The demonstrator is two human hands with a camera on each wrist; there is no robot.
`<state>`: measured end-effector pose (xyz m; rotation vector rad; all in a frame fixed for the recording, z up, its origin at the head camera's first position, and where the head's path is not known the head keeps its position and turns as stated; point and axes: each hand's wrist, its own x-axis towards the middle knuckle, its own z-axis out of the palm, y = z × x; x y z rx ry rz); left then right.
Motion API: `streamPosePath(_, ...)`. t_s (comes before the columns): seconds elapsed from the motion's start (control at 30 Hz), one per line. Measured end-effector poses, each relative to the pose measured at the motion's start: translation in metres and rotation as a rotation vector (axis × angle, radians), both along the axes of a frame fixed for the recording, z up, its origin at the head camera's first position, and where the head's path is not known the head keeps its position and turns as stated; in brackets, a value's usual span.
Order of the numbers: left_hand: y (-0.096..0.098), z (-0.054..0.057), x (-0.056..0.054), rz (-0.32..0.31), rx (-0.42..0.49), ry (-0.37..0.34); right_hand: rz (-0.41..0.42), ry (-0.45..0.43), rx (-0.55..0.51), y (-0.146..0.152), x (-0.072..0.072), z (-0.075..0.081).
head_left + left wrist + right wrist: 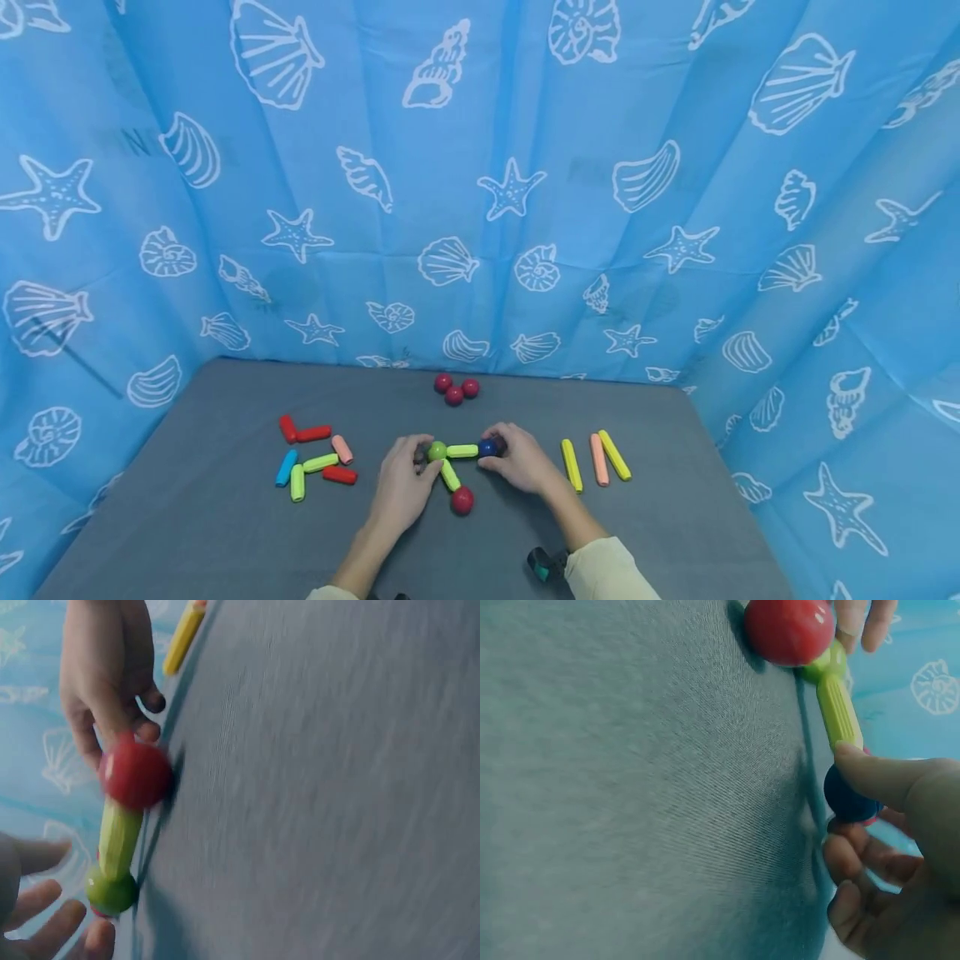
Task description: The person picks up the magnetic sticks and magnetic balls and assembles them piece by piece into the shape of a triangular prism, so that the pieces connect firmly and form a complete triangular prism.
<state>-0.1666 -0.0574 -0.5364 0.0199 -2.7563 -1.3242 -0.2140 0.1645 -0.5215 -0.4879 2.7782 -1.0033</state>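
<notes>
fingers of your right hand pinch the blue ball, bent in close about it: in the right wrist view your thumb lies where the ball meets its rod, and your fingertips curl in at the ball's six o'clock. fingers of your left hand are parted and loosely bent, with the green ball at about two o'clock from the middle of that hand, just beside the fingertips; you cannot tell whether they touch it, as the left wrist view is blurred.

from the green ball, one lime rod runs toward three o'clock to the blue ball, and a second lime rod runs toward five o'clock to a red ball, which sits apart from your fingers. this joined piece lies between your two hands, above the grey worktop.

at twelve o'clock, beyond the piece, three red balls sit close together. well off your left hand, toward nine o'clock, lie seven short rods in red, blue, lime and pink. near your right hand, at three o'clock, lie three longer rods, a pink one between two yellow.
</notes>
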Motion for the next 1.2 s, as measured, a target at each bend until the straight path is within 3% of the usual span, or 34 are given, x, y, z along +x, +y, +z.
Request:
streamPosePath(0.13, 0.009, 0.003, 0.006, -0.087, -0.050, -0.143, -0.085, -0.018, 0.001, 0.006, 0.011, -0.001)
streamPosePath(0.2, 0.012, 0.003, 0.008, -0.124, -0.095, -0.171, -0.113, -0.026, 0.016, 0.008, 0.016, -0.002)
streamPosePath(0.47, 0.009, 0.000, 0.007, -0.069, -0.205, -0.056, -0.063, 0.012, -0.007, 0.015, 0.023, -0.010)
streamPosePath(0.63, -0.005, -0.001, 0.000, -0.061, -0.196, -0.064, -0.051, -0.005, -0.063, 0.021, 0.022, -0.015)
streamPosePath(0.77, -0.032, 0.007, -0.005, -0.061, -0.154, -0.072, -0.057, -0.036, -0.102, 0.024, 0.021, -0.018)
streamPosePath(0.97, -0.102, 0.022, -0.015, -0.026, -0.208, 0.000, -0.064, -0.071, -0.136, 0.026, 0.023, -0.020)
streamPosePath(1.07, -0.129, 0.025, -0.019, -0.021, -0.260, -0.027, -0.067, -0.084, -0.149, 0.027, 0.023, -0.022)
streamPosePath(1.2, -0.145, 0.024, -0.022, -0.051, -0.325, -0.092, -0.067, -0.084, -0.160, 0.027, 0.023, -0.023)
